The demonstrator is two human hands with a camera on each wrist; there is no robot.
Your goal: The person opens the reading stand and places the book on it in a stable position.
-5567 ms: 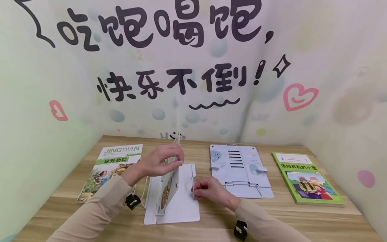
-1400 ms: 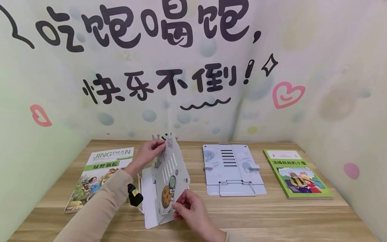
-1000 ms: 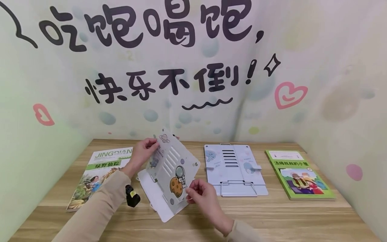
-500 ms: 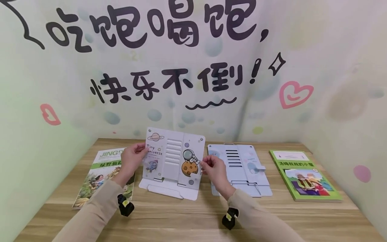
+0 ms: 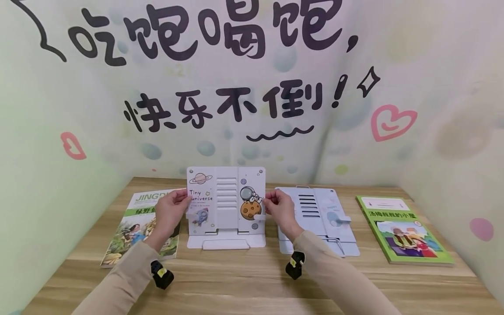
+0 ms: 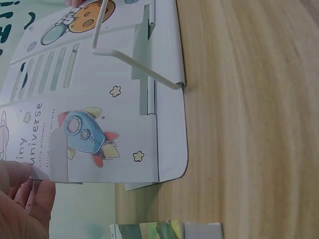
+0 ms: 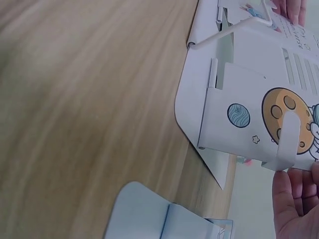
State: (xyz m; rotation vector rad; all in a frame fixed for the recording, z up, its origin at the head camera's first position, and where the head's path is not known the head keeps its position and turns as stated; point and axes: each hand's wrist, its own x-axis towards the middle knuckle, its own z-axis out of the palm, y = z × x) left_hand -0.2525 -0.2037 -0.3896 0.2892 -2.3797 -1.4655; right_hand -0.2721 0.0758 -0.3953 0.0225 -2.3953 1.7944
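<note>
While book stand [image 5: 227, 208] sits unfolded on table [image 5: 232, 282], I pinch its side edges, left hand [image 5: 171, 213], right hand [image 5: 281, 213]; imo even pressure both sides, base [image 5: 227, 236] flat, no twisting.

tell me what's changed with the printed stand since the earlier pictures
The space-print stand has turned from facing right to face the person. The right hand has gone from the stand's base to pinch its right side; the left hand still holds the stand. The other stand, left book and right book stay put.
</note>
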